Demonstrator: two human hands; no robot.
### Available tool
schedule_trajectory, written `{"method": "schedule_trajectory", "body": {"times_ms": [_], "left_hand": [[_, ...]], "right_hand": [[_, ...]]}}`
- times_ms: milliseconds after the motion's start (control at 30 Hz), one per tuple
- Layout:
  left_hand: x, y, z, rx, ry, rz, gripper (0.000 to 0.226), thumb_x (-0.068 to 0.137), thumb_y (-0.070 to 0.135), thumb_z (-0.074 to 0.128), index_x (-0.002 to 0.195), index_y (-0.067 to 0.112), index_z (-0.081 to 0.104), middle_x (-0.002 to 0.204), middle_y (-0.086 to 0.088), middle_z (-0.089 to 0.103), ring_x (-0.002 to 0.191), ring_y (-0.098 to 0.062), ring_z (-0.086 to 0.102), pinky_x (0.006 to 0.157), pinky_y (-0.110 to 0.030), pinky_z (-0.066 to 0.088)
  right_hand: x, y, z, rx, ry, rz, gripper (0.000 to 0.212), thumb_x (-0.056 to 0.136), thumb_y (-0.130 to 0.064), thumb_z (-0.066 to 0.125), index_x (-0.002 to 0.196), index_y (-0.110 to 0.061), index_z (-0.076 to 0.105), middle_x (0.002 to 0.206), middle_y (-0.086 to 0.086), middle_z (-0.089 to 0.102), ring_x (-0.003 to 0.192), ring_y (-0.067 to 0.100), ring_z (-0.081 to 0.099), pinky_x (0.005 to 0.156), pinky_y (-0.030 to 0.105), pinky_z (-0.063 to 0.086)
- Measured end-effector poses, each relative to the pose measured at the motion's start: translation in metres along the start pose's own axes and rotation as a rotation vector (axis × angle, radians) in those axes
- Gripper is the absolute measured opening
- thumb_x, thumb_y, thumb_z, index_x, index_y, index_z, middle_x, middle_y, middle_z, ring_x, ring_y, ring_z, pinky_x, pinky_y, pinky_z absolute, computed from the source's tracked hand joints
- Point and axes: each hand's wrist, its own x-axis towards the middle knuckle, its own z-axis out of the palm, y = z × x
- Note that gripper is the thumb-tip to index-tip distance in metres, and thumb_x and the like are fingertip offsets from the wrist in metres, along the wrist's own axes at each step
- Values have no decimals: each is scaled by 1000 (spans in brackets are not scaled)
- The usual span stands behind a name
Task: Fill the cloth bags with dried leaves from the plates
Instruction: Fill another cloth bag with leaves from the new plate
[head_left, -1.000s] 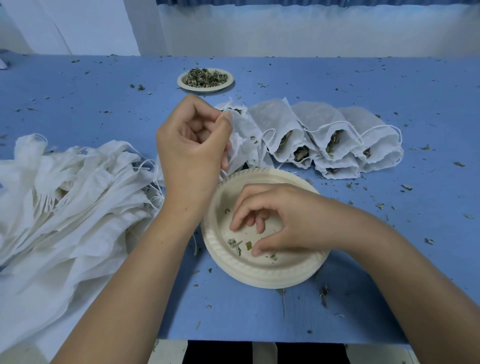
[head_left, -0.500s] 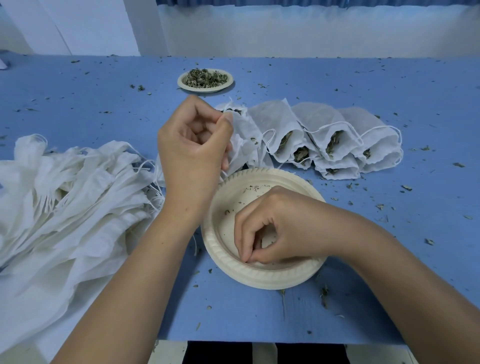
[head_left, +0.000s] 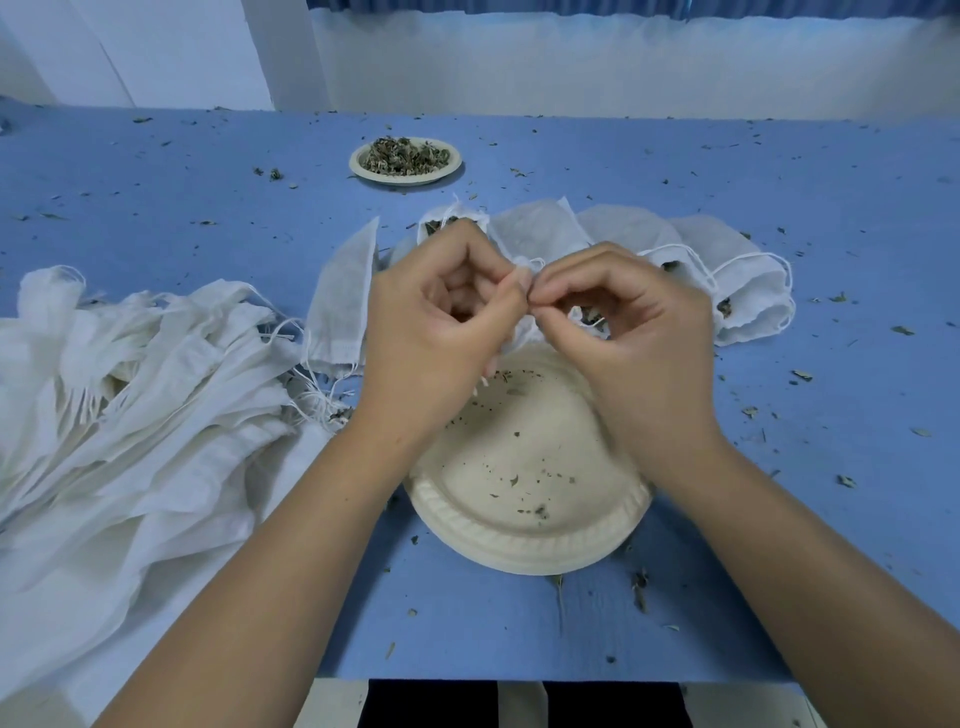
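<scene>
Blue table (head_left: 779, 545) is seen from above, sprinkled all over with leaf crumbs, with a pale wall behind it. At the near middle a cream paper plate (head_left: 524, 543) is set, nearly bare (only specks of leaf are left on it). Above this plate two bare hands are raised, touching at the fingertips. A small cloth bag (head_left: 523, 332), mostly hidden between the hands, is pinched at its top edge by the thumb and forefinger of the left hand (head_left: 441, 322). The thumb and forefinger of the right hand (head_left: 634, 332) are pressed together at the same spot; whether cloth or leaf is gripped there cannot be told. On the left a loose heap of empty bags (head_left: 130, 415) is piled, with one flat bag (head_left: 345, 296) lying beside it. Behind the hands a row of filled bags (head_left: 727, 270) is laid out. At the far middle a second plate (head_left: 363, 169) is heaped with dried leaves (head_left: 405, 156).
</scene>
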Motion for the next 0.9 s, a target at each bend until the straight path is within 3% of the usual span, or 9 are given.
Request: {"method": "schedule_trajectory", "body": {"times_ms": [100,167,267,367,433,533,700,800,900], "left_hand": [[0,1,0,-9,1,27,25,90,3,65,70,15,55,54,-4,56,35,-7,47,39,-15,37],[1,0,-2,-19,49,21,26,89,3,65,70,16,53,52,-4,55,34,-6,47,38,-15,36],[4,-1,-4,-27,124,9,28,89,3,64,69,18,52,48,3,53,34,-5,47,38,-16,36],[1,-2,-4,-26,59,39,25,88,1,64,69,14,53,49,7,53,34,-4,46,39,-15,36],[-2,-1,-2,12,-40,50,21,87,-1,64,70,5,54,50,9,53,36,-4,45,41,-16,37],[-1,-2,-2,1,-13,22,23,88,-1,64,70,12,57,51,8,54,36,-4,46,40,-17,38],[3,-1,-3,-31,117,16,27,89,0,63,70,15,52,47,3,53,34,-4,46,38,-16,36],[-1,0,-2,-56,23,50,27,89,-3,63,70,14,52,48,9,54,33,-3,44,39,-13,36],[-5,-1,-1,-33,-95,78,25,87,-2,64,70,12,54,51,9,55,34,-3,44,38,-15,37]], "right_hand": [[-2,1,5,-422,-101,-156,11,78,-1,63,79,-7,72,75,-7,62,81,16,55,74,29,43],[0,0,0,-469,-169,-192,19,84,-10,53,84,-12,72,84,-11,67,99,18,55,90,34,31],[4,-4,-15,-447,-143,-224,34,86,-20,40,94,-19,73,98,-19,67,120,16,47,99,40,18],[3,-4,-7,-537,-361,-259,34,85,-26,38,88,-23,72,94,-26,58,131,20,41,108,46,12],[1,0,2,-589,-503,-224,30,84,-30,41,81,-27,70,96,-22,64,135,20,36,113,49,7],[2,5,-2,-659,-498,-219,27,82,-34,44,81,-24,69,100,-18,67,137,15,33,114,46,3],[9,4,-15,-585,-189,-350,10,84,-27,67,78,-21,72,89,-21,68,118,17,53,102,40,15],[7,5,-7,-627,-258,-379,19,87,-24,58,74,-18,71,85,-15,71,120,19,53,104,43,15],[3,6,-1,-572,-443,-342,24,84,-23,48,78,-19,72,98,-17,65,125,14,43,111,49,13]]}}
